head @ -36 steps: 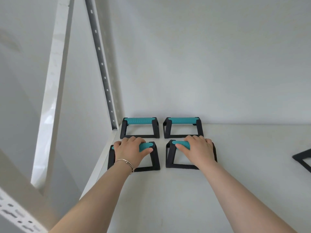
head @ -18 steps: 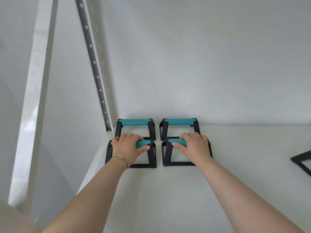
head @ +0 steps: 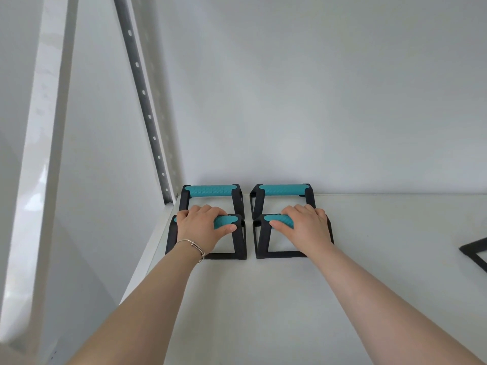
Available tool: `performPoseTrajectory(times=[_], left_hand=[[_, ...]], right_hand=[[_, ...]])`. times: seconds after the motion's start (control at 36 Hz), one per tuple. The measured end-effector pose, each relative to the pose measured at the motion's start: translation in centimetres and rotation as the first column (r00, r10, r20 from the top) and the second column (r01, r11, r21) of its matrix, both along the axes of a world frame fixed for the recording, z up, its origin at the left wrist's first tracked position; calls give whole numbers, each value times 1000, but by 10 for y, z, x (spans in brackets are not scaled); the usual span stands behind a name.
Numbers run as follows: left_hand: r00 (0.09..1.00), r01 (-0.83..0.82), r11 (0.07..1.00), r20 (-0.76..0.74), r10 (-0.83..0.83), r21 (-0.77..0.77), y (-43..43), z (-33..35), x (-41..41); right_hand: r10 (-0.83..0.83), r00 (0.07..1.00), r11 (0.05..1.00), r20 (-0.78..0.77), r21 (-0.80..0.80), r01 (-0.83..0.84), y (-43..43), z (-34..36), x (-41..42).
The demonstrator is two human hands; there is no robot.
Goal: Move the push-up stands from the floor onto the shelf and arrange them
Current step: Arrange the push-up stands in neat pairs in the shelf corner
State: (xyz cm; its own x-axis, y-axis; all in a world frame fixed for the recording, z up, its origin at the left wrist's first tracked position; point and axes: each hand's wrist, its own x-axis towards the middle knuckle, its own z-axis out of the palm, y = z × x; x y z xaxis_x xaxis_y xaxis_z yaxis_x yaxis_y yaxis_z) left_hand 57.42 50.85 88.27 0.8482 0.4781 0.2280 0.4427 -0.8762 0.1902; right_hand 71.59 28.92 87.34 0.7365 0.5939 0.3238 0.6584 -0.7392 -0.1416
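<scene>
Two grips, both closed: your left hand (head: pixel 200 227) is wrapped over the teal handle of the front-left stand (head: pixel 238 248), thumb tucked along the near side of the bar, fingers curled over the top. Your right hand (head: pixel 305 227) does the same on the front-right stand (head: pixel 261 243), thumb pressed against the near face of its teal handle. A thin bracelet (head: pixel 193 246) sits on your left wrist.

Both black frames under your hands stand flat on the white shelf (head: pixel 263 312), side by side with a narrow gap between them. Just behind, the back-left stand (head: pixel 210 191) and the back-right stand (head: pixel 283 190) sit upright in a matching row near the rear wall, teal handles running left to right, untouched. That makes a two-by-two block tucked into the shelf's left rear corner.

Off to the left, the perforated grey upright (head: pixel 143 101) of the shelf rises from that corner, and a white post (head: pixel 39 127) stands nearer to you. Far right, at the frame edge, a piece of another black frame (head: pixel 474 251) lies on the shelf, well apart from the four; only a corner of it shows.
</scene>
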Motion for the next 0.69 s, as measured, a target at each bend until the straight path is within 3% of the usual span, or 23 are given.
performPoseTrajectory(times=[0.69], left_hand=[[1000, -23, 999, -13, 23, -22, -1, 1, -3]], right_hand=[[-3, 1000, 1000, -9, 5, 3, 0, -1, -1]])
